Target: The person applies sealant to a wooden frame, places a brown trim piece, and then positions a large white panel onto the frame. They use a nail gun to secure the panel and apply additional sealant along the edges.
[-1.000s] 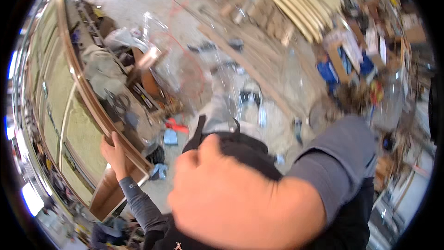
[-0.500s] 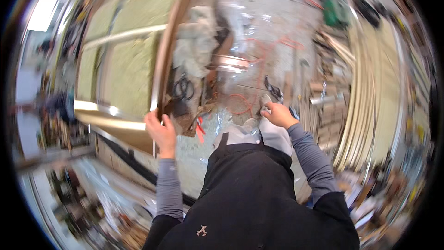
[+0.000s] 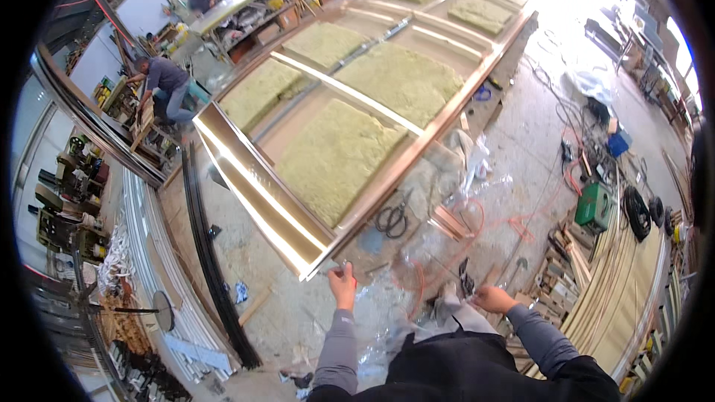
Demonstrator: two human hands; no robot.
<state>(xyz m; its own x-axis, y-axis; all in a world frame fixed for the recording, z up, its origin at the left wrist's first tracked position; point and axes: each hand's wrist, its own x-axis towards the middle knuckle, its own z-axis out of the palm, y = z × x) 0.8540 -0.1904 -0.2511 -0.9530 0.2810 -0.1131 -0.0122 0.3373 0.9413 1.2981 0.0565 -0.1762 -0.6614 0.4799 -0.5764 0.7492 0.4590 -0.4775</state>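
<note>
A large metal-framed panel (image 3: 439,126) lies across the middle, its bays filled with yellow-green insulation slabs (image 3: 335,156). Just off its near corner, my left hand (image 3: 342,287) is raised with the fingers bent together. Whatever they may pinch is too small to name, and I cannot tell whether they touch the corner. To the right and lower, my right hand (image 3: 494,299) hangs in front of my body above my shoe, fingers curled together. Its grip is partly hidden, so I cannot make out any object in it.
Orange hose (image 3: 477,223), a black cable coil (image 3: 391,221) and plastic film litter the concrete floor. A green case (image 3: 593,207) stands right, near long pale strips (image 3: 596,290). Dark bars (image 3: 212,268) lie left. Two people work at the far left, one bending (image 3: 171,85).
My view has swung up and left, bringing the whole panel into sight. My left hand, earlier against the panel's edge with fingers apart, is now closed near the corner. My right hand stays curled.
</note>
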